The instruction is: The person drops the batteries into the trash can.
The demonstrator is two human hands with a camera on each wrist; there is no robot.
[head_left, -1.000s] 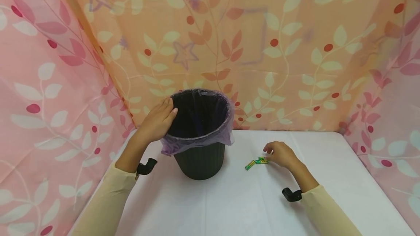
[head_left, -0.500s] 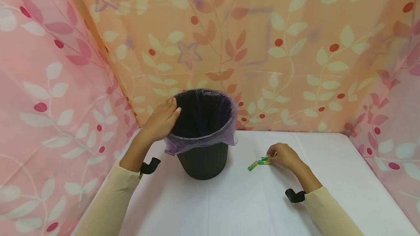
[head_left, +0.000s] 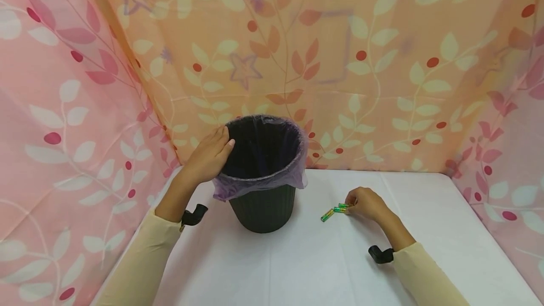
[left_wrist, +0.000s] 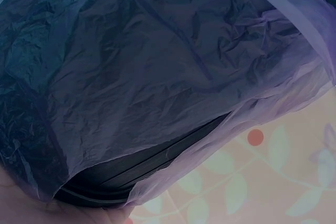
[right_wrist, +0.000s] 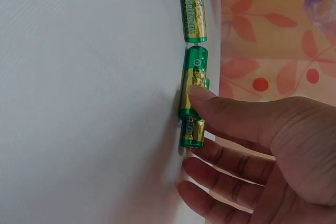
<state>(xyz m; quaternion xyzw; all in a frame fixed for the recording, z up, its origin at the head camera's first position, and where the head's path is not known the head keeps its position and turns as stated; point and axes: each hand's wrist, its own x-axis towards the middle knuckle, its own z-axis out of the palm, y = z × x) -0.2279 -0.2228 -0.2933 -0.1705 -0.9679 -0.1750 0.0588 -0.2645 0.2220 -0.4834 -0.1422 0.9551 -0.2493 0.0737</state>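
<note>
A dark ribbed trash bin lined with a purple plastic bag stands left of the table's middle. My left hand rests on its left rim with fingers extended, and in the left wrist view only a strip of that hand shows below the bag. Right of the bin lie green and gold batteries: one battery by itself, a second battery end to end with it, and a third battery partly behind the second. My right hand pinches the second battery, thumb on top; the index fingertip is hidden.
A white cloth covers the table. Behind it hangs an orange leaf-patterned curtain, with pink curtains at both sides. Each wrist carries a black camera mount, such as the right mount.
My right hand has lowered slightly and its fingers have come onto the batteries. The left hand has stayed on the bin's rim. The head view has shifted a little.
</note>
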